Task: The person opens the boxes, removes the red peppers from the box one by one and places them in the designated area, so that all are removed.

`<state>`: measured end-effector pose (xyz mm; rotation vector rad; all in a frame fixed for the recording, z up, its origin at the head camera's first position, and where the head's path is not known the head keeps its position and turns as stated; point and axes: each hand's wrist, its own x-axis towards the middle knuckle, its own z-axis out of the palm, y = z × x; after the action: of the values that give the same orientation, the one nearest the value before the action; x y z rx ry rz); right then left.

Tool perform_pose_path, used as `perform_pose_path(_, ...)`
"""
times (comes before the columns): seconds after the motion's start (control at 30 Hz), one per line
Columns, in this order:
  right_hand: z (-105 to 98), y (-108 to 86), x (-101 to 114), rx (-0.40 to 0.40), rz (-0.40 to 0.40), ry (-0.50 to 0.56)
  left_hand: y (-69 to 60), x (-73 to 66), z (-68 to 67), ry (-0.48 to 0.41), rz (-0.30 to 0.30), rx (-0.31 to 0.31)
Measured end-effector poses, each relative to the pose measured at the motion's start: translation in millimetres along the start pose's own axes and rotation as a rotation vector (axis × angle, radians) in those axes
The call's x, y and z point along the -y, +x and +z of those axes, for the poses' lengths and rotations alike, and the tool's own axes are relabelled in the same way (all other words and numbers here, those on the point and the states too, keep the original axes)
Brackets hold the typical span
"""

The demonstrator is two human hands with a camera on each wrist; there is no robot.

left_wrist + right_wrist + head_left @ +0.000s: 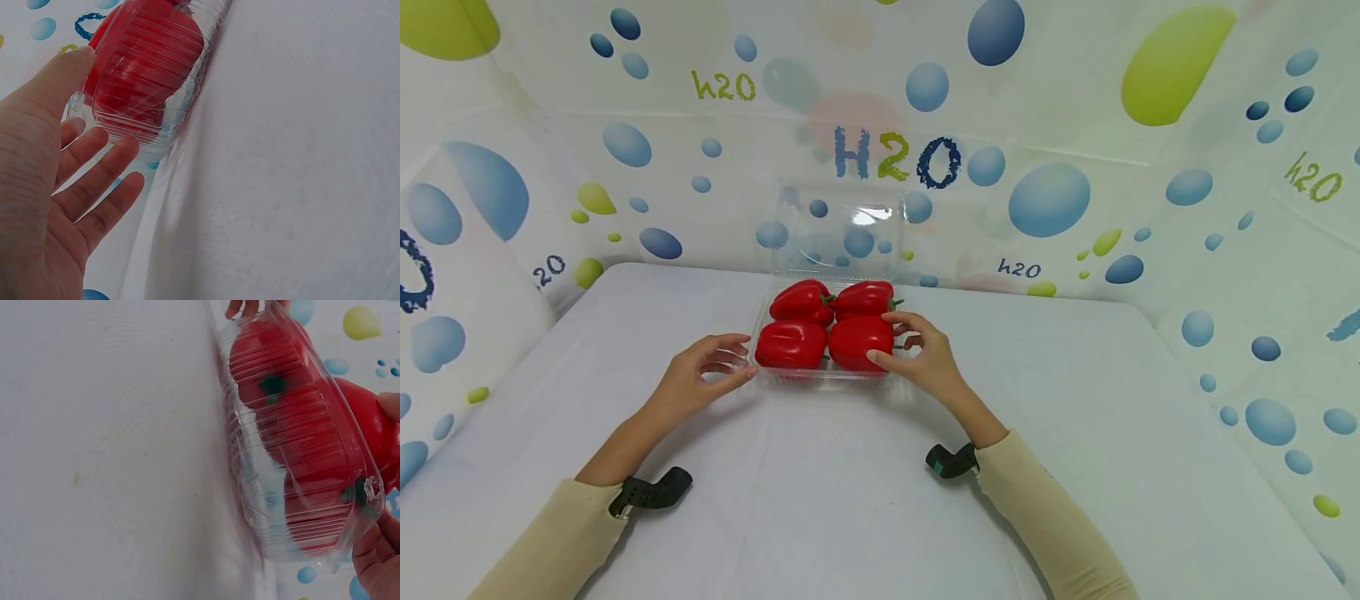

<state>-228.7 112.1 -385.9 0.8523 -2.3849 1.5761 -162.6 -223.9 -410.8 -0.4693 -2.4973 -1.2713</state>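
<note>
A clear plastic clamshell container [820,375] stands on the table with its transparent lid [842,218] raised at the back. Inside lie several red bell peppers with green stems, in two rows. My right hand [931,360] holds the front right bell pepper [856,340] at its stem end, thumb in front and forefinger behind. At the container's left side is my left hand [688,379], fingers loosely extended and thumb by the rim near the front left bell pepper [790,345]. In the left wrist view, the left hand's fingers [103,181] are spread beside the ribbed wall.
A white cloth covers the table [820,500]. Behind it hangs a white backdrop [1075,50] with blue and green drops and H2O lettering; the raised lid stands close to it. Black wrist cameras [651,492] sit at both sleeve cuffs.
</note>
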Motion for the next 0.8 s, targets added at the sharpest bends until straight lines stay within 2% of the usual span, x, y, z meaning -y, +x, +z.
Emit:
perform_pose_path(0.5, -1.3, 0.2, -0.5, -0.033, -0.029, 0.03, 0.0, -4.1, 0.2, 0.008, -0.01, -0.008)
perform_pose_path(0.8, -1.5, 0.2, 2.8, -0.048, -0.05, 0.058, 0.3, -3.8, 0.5, 0.015, 0.008, -0.017)
